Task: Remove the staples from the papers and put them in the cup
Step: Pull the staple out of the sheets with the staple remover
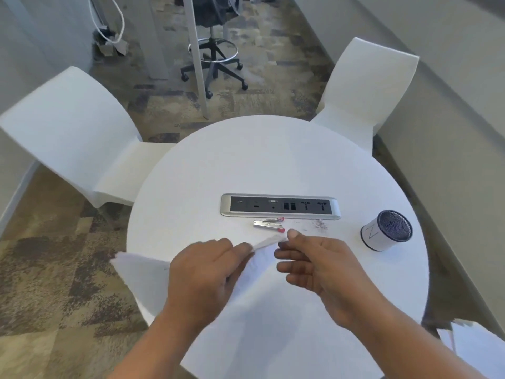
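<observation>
I'm at a round white table (pixel 273 160), and my left hand (pixel 202 272) has its fingers curled round the papers (pixel 262 261), gripping them near one corner so that the corner lifts off the tabletop. My right hand (pixel 314 263) is just beside that raised corner, thumb at its tip and fingers loosely bent. I can't tell whether it is pinching the paper or only touching it.

Just beyond my hands lies the staple remover (pixel 269 225), silver with red ends, and to its right a small scatter of loose staples (pixel 319 223). The cup (pixel 386 232) stands farther right, near the table's edge and well apart from the papers.

A grey power and socket strip (pixel 280 207) is set into the middle of the table. Two white chairs are pulled up, one at the far left (pixel 68 138) and one at the far right (pixel 366 86). Mottled brown and grey carpet (pixel 54 269) covers the floor, and a wheeled stool (pixel 216 50) stands at the far end. More sheets (pixel 464 337) show at the near right.
</observation>
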{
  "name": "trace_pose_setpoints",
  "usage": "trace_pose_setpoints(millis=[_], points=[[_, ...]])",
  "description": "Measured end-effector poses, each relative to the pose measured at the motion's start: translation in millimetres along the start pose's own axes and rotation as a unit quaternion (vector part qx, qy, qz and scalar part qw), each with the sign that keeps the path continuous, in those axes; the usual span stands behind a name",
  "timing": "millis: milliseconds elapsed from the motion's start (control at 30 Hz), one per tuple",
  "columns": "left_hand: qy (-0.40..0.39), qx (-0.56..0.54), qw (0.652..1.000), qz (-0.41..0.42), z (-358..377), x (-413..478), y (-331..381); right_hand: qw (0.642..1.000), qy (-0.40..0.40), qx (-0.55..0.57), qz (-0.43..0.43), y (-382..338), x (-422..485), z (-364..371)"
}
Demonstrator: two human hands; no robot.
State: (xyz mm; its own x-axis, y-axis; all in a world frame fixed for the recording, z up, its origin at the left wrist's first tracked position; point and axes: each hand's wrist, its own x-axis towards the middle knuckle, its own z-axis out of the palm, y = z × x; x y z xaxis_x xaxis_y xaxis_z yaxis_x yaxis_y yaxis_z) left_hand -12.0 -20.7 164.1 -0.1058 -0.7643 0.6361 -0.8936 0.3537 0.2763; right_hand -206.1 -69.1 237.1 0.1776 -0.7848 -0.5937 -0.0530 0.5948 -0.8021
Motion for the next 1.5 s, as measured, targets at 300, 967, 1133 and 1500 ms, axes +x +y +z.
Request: trace_pose_setpoints(millis=[300, 967, 1133, 1500], points=[[0.12, 0.05, 0.99, 0.062, -34.2, 36.2, 39.1, 0.991, -0.047, 0.023, -0.125, -27.2, -51.6, -4.6], [0.138, 0.014, 0.982, 0.126, -57.4, 51.2, 70.7, 0.981, -0.079, 0.057, -0.166, -31.0, -80.0, -13.2], [0.139, -0.019, 0.984, 0.111, -59.5, 52.2, 71.5, 0.978, -0.106, 0.072, -0.165, -35.2, -85.0, -14.1], [0.139, -0.057, 0.984, 0.098, -70.1, 61.2, 76.3, 0.974, -0.098, 0.062, -0.194, -48.6, -98.8, -11.2]])
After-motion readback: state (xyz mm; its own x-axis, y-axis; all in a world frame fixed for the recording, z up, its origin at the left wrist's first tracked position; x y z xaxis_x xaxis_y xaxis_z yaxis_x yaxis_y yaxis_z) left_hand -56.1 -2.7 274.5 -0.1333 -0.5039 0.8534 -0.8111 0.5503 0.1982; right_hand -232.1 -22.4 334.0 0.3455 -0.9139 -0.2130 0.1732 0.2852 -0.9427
